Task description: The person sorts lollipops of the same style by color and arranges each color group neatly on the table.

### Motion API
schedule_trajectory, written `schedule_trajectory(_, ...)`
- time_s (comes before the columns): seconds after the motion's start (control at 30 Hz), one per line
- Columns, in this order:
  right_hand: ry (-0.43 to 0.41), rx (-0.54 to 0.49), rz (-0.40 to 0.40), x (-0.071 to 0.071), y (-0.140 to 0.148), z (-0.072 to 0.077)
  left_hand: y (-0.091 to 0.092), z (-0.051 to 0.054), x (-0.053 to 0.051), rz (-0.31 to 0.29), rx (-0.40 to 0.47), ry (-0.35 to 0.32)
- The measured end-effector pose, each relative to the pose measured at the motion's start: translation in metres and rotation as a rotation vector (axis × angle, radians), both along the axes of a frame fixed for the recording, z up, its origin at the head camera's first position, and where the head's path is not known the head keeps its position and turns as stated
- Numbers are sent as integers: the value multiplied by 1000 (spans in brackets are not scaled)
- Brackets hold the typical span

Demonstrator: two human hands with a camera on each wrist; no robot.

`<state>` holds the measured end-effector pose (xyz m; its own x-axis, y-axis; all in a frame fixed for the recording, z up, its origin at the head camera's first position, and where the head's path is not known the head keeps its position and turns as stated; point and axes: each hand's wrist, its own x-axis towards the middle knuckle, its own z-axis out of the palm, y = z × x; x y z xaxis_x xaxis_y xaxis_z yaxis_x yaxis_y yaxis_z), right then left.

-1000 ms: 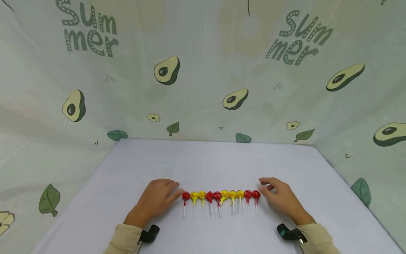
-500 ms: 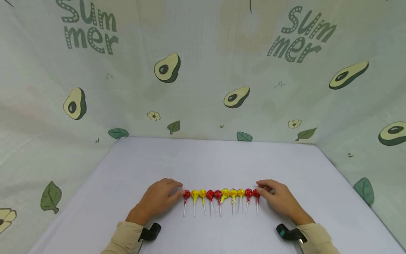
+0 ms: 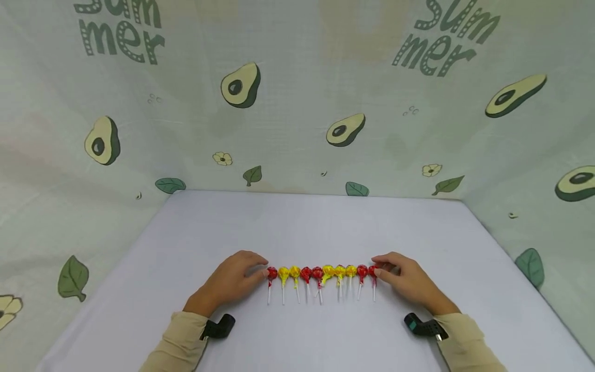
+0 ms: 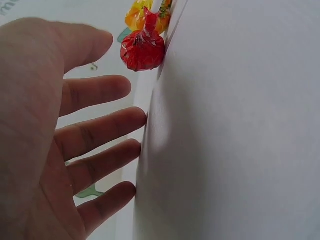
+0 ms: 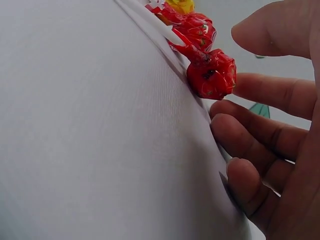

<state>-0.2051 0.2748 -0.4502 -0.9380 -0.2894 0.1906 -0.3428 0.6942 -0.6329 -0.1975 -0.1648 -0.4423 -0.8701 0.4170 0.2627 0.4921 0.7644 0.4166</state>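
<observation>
Several wrapped lollipops lie side by side in one row on the white table, heads away from me and sticks towards me. The left end is a red lollipop [image 3: 271,273], followed by a yellow lollipop [image 3: 283,274]. My left hand [image 3: 232,281] is beside that end, fingers spread and slightly bent; in the left wrist view a gap parts it from the red head [image 4: 142,51]. At the right end is another red lollipop [image 3: 372,270]. My right hand [image 3: 411,281] is around its head, thumb apart, and a finger seems to touch the red wrapper [image 5: 212,75] in the right wrist view.
The white tabletop [image 3: 316,227] stretches behind and in front of the row. A cloth backdrop [image 3: 288,98] printed with avocados and leaves hangs at the back and sides. Each wrist wears a black strap mount, such as the left mount [image 3: 219,327].
My right hand has moved slightly left, up to the end red lollipop. The left hand has edged closer to its end. The head view has tilted down a little; the row looks unchanged.
</observation>
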Motion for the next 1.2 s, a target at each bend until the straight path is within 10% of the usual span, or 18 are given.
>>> schedule_trajectory(0.5,40,18,60,-21,-10,1,-5,2,-2,80,-35,64)
schedule_trajectory(1.2,65,18,18,-3,0,-7,2,-13,-6,-44,52,21)
